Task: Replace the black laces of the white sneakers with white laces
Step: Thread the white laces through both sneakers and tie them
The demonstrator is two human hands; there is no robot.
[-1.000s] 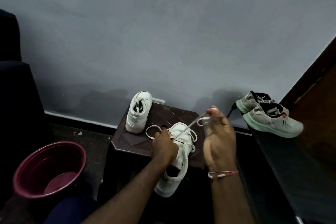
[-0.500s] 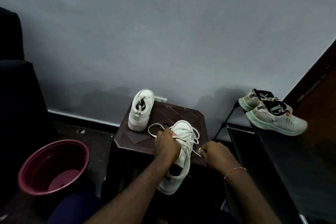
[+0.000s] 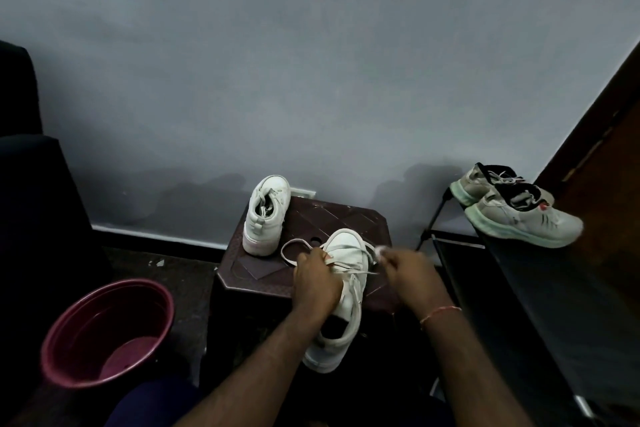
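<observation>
Your left hand (image 3: 317, 279) is clamped over the throat of the near sneaker (image 3: 346, 246). That shoe lies toe-away on the counter (image 3: 332, 218), heel hanging off the front edge toward you. Your right hand (image 3: 408, 270) sits just beside the toe, fingers pinched together on the white lace (image 3: 283, 251). The other side of the lace spills out as a slack loop on the counter, left of your knuckles.

On progress, pale strands already cross the near sneaker's upper and no black lace shows on it. I'd judge this shoe stripped and partly relaced, with that slack to draw in and the upper holes and tie left to do. The far sneaker (image 3: 266, 215) stands upright at the counter's back left corner, heel to you.

Now the blind spots. Your left hand covers the eyelets, so I can't count the rows threaded. The right-hand pinch is blurred, and I can't tell whether it holds the tip or a bight. The far sneaker's lacing is too dim to tell its colour. The removed black laces are nowhere in view.
</observation>
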